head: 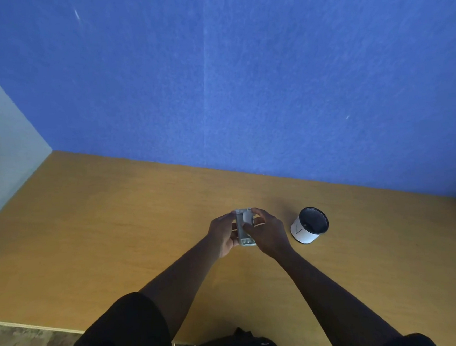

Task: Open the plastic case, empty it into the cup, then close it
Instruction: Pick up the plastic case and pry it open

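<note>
Wood table [117, 221] – blue wall [241, 77] behind; both hands w/ case [243, 229].

left arm: bare forearm reaching forward from a black short sleeve | left hand [223, 234]: fingers curled, palm turned inward, gripping the small clear plastic case [243, 229] from the left | right arm: bare, extended forward | right hand [268, 230]: back up, fingertips pinched on the case's top
</note>
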A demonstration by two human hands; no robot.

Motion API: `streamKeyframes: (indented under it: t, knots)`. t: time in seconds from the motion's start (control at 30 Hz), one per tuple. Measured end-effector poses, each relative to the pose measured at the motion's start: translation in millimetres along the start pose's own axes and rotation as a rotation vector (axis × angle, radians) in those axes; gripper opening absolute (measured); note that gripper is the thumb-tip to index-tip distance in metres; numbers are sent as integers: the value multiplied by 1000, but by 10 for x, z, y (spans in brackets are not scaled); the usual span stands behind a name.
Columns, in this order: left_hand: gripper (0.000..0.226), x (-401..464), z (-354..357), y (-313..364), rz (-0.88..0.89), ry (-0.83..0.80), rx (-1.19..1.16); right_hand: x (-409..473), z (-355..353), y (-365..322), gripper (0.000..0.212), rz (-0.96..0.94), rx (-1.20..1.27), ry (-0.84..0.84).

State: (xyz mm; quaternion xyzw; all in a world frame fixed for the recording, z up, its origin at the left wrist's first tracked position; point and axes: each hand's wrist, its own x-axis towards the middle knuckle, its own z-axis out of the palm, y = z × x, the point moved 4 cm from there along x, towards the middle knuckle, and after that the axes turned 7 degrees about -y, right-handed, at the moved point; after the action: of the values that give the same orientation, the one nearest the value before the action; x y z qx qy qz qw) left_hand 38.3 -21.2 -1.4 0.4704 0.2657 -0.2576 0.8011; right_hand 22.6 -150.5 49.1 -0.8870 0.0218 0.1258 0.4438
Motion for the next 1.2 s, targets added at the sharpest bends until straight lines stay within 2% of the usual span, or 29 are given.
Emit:
streamKeyframes:
  t: [0.33, 0.47, 0.67, 0.93, 1.2]
  knots:
    - [27, 5, 21, 20, -29, -21, -68, 50, -19, -17, 58, 13, 8, 16]
    - [23, -51, 18, -55, -51, -115, -156, 106, -77, -44, 55, 57, -3, 45]
    - [33, -157, 18, -146, -19, -271, -239, 176, -112, -96, 53, 124, -53, 49]
    - [36, -182, 40, -109, 117, -225, -105, 164, -114, -173, 53, 118, -99, 42]
    - [45, -183, 8, -141, 177, -209, -56, 115, -103, -238, 48, 83, -172, 39]
